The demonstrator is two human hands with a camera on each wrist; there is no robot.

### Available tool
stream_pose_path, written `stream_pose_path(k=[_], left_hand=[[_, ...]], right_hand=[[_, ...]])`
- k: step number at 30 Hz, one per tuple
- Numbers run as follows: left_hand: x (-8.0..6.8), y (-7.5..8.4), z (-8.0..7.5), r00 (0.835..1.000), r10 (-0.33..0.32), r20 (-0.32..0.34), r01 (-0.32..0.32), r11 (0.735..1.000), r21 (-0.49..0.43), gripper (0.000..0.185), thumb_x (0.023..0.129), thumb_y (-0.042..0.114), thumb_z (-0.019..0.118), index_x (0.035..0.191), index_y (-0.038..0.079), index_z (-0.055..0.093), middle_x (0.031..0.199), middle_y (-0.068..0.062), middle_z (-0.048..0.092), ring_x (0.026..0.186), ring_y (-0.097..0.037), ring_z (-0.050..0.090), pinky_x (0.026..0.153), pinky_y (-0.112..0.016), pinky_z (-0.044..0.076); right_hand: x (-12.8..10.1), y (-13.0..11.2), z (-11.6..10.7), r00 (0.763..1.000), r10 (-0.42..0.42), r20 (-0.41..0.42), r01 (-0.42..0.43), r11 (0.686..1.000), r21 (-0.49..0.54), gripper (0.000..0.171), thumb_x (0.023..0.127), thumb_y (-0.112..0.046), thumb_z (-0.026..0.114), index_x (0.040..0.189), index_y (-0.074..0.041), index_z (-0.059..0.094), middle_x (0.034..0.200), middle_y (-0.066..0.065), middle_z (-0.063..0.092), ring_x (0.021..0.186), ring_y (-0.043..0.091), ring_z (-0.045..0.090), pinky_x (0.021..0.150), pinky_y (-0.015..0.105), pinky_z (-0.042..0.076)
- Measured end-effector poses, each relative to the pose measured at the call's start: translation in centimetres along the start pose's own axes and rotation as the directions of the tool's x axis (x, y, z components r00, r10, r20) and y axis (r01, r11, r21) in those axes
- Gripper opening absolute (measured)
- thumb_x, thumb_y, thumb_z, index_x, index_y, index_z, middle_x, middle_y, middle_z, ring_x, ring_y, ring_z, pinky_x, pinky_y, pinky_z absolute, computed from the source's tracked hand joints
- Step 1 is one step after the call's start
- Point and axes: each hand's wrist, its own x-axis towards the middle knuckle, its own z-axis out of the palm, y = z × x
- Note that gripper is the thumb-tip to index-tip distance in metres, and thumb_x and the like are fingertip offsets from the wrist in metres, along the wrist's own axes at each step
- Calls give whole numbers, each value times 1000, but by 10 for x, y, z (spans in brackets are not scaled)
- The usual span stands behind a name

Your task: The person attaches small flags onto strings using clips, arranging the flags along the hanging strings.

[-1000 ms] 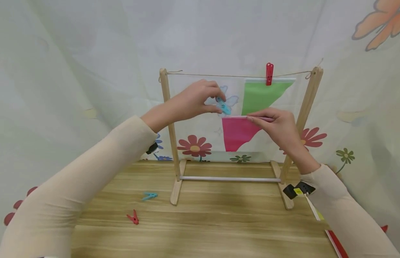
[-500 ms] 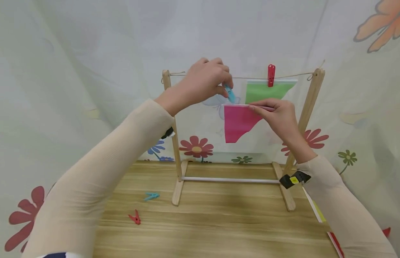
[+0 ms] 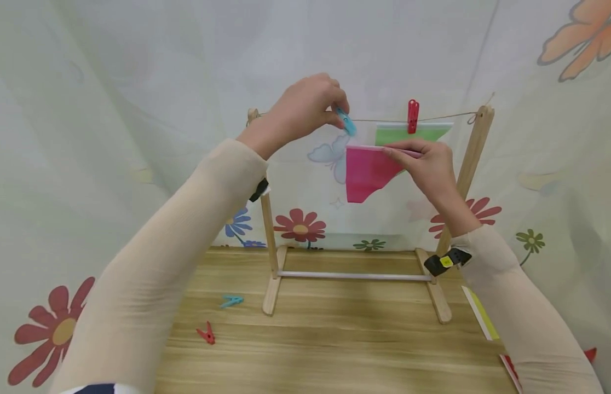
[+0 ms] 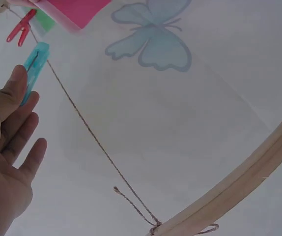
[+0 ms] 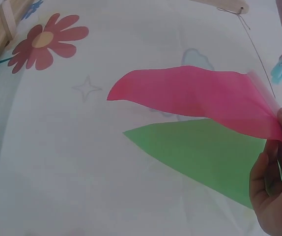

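My left hand pinches a light-blue clothespin between thumb and fingers, close to the twine line. The right hand pinches the top edge of a pink pennant, which hangs down just below the line and in front of a green pennant. A red clothespin fastens that green pennant to the line. In the right wrist view the pink cloth spreads out from my fingers, above the green one. The clothespin and the pink pennant are apart.
Two wooden posts carry the twine, joined low by a pale rod. On the wooden table lie another blue clothespin and a red clothespin. A yellow pennant and a red piece lie by my right sleeve.
Both hands have risen. The pink pennant has moved up toward the line and covers more of the green one. My left hand has brought the blue clothespin up to the twine's height.
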Motion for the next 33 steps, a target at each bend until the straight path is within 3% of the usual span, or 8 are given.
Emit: stream_pose_path(k=[8, 18, 25, 33], left_hand=[[8, -7, 1, 1000, -3, -31, 1, 999, -41, 27, 93, 21, 74, 112, 1, 75, 108, -10, 68, 107, -24, 49, 91, -30, 47], [17, -7, 0, 998, 3, -68, -3, 1000, -8, 24, 94, 16, 72, 110, -3, 75, 107, -13, 68, 104, -26, 48, 91, -31, 47], [28, 1, -6, 999, -37, -19, 38, 999, 31, 26, 95, 20, 72, 111, 1, 75, 111, -9, 70, 107, -23, 47, 93, -27, 47], [33, 8, -9, 998, -19, 57, 15, 998, 65, 24, 94, 19, 74, 110, 1, 76, 109, -10, 72, 107, -24, 49, 93, -28, 48]], right_hand=[[5, -6, -1, 999, 28, -16, -28, 1000, 3, 36, 90, -39, 77, 115, -12, 79, 96, -2, 76, 90, 14, 64, 75, 16, 52], [13, 3, 3, 997, -4, -78, 13, 993, 118, 30, 91, -28, 79, 113, -9, 79, 97, -4, 77, 88, 5, 71, 82, 16, 55], [15, 4, 7, 995, 5, -103, 9, 990, 143, 30, 90, -31, 79, 113, -12, 80, 97, -4, 76, 88, 6, 72, 81, 16, 55], [17, -2, 9, 992, -17, -129, 33, 992, 123, 29, 90, -32, 78, 114, -15, 80, 102, 1, 76, 89, 7, 72, 78, 16, 56]])
